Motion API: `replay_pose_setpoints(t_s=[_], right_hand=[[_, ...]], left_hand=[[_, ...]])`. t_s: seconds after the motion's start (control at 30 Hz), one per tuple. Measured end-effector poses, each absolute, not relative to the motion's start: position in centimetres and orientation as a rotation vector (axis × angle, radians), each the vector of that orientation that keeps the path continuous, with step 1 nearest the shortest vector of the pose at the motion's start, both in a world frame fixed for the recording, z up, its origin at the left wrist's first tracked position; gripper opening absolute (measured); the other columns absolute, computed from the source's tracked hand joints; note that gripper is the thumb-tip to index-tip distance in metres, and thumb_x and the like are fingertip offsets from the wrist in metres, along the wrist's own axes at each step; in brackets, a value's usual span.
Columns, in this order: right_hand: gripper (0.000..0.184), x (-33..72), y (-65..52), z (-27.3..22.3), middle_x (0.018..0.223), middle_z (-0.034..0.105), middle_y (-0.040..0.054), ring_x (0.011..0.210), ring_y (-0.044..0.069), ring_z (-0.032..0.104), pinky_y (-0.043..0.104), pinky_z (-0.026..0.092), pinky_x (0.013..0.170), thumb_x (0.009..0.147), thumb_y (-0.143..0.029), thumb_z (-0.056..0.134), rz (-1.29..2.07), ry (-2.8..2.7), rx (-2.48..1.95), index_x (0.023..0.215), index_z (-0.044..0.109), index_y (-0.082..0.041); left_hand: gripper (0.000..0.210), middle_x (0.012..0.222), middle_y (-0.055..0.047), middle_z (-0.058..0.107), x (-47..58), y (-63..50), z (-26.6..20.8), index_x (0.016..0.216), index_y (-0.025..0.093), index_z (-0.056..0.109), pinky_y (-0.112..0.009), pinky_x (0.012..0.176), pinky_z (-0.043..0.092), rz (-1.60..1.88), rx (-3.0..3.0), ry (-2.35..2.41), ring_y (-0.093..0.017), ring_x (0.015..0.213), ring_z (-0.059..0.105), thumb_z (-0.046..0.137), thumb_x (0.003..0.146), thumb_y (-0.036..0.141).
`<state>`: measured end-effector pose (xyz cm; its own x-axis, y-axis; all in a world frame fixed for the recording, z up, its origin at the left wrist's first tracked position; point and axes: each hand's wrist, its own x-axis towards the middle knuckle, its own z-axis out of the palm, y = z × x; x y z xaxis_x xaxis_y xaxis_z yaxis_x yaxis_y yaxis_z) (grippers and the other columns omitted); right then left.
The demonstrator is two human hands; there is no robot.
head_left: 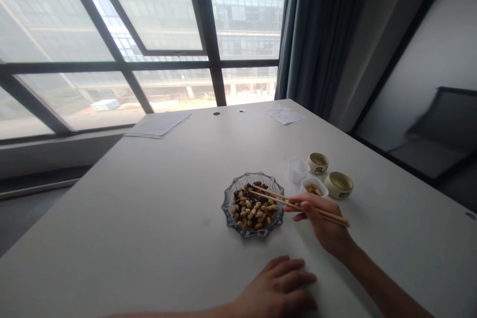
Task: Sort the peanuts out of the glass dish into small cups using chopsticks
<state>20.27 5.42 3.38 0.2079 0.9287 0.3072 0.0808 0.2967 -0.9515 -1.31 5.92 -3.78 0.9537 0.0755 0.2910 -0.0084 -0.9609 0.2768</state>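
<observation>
Head view: right hand [323, 224] pinches two thin wooden chopsticks [298, 203], tips over the scalloped clear glass dish [253, 205] of mixed nuts and beans. Left hand [278, 288] lies flat, fingers spread, on the white table [149, 198] near the dish.

We found almost nothing that could be read. The nearer cup [338, 185] bore a dark mark on its side, and the farther cup [318, 163] carried a like one, yet both were too small and blurred for us to tell any letters. The sheets of paper [158, 124] on the worktop [149, 218] showed us no legible writing, and neither did the smaller sheets [285, 115].
</observation>
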Motion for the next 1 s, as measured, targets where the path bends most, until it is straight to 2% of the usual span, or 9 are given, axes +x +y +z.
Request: replay_pose_setpoints(t_s=[0.23,0.43,0.67,0.8,1.0], right_hand=[[0.041,19.0,6.0,3.1,0.104,0.083,0.0114,0.092,0.029,0.083,0.033,0.07,0.065,0.095,-0.06,0.071,0.844,-1.184,-1.123,0.1,0.085,-0.021],[0.037,18.9,5.6,3.3,0.097,0.084,0.0111,0.088,0.029,0.083,0.034,0.071,0.064,0.098,-0.054,0.069,0.797,-1.085,-1.129,0.097,0.084,-0.02],[0.039,24.1,5.2,5.2,0.093,0.084,0.0132,0.084,0.029,0.084,0.035,0.072,0.066,0.098,-0.051,0.071,0.436,-0.862,-1.187,0.103,0.082,-0.014],[0.041,28.3,5.1,5.4,0.089,0.083,0.012,0.076,0.022,0.083,0.027,0.07,0.067,0.097,-0.053,0.072,0.211,-0.671,-1.234,0.1,0.08,-0.013],[0.048,31.1,5.7,4.1,0.085,0.081,0.0115,0.074,0.021,0.082,0.026,0.069,0.065,0.095,-0.059,0.071,0.121,-0.646,-1.258,0.097,0.078,-0.012]], left_hand=[[0.021,0.154,0.002,0.062,-1.2,5.8,-4.2,0.128,0.027,0.068,-0.036,0.127,0.036,0.463,2.845,0.033,-0.022,0.149,0.051,0.059,0.11,0.035],[0.022,0.155,0.003,0.061,-1.3,6.0,-4.2,0.128,0.027,0.067,-0.037,0.128,0.035,0.487,2.825,0.034,-0.022,0.149,0.051,0.055,0.112,0.035],[0.025,0.158,0.002,0.058,-1.5,6.2,-3.9,0.132,0.026,0.065,-0.039,0.129,0.034,0.395,2.795,0.015,-0.024,0.152,0.047,0.052,0.113,0.037],[0.024,0.157,0.002,0.059,-1.5,6.1,-4.1,0.132,0.027,0.065,-0.038,0.129,0.033,0.413,2.785,0.015,-0.022,0.152,0.047,0.053,0.113,0.036],[0.022,0.154,0.002,0.061,-1.5,6.1,-4.1,0.13,0.027,0.066,-0.036,0.129,0.033,0.441,2.812,0.011,-0.021,0.151,0.048,0.06,0.11,0.035]])
